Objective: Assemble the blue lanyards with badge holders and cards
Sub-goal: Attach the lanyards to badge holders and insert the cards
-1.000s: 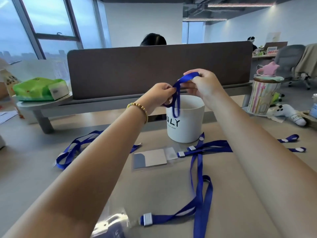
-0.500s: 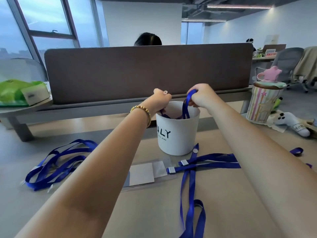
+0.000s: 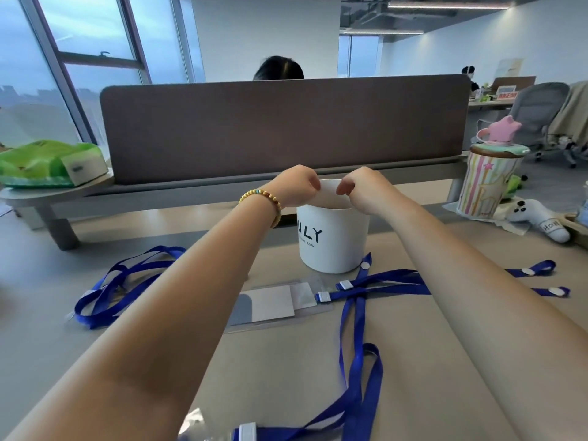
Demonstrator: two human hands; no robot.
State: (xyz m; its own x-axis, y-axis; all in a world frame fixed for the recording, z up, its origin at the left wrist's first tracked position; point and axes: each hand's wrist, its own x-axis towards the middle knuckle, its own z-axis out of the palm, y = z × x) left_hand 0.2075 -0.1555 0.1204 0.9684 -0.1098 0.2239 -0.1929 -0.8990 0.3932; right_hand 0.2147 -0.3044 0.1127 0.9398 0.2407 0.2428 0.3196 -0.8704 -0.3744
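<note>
Hands hover curled over the white cylindrical tub [image 3: 333,240]: left hand [image 3: 297,185] and right hand [image 3: 362,186] grasp nothing visible. Nearest blue fabric lanyard [image 3: 375,283] lies just before the tub, right-hand side, running sideways.

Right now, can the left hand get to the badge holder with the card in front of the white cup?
Probably yes. The left hand is at the white cup rim; the badge holder lies flat just nearer, beside the forearm, with only a lanyard clip at its right end.
</note>
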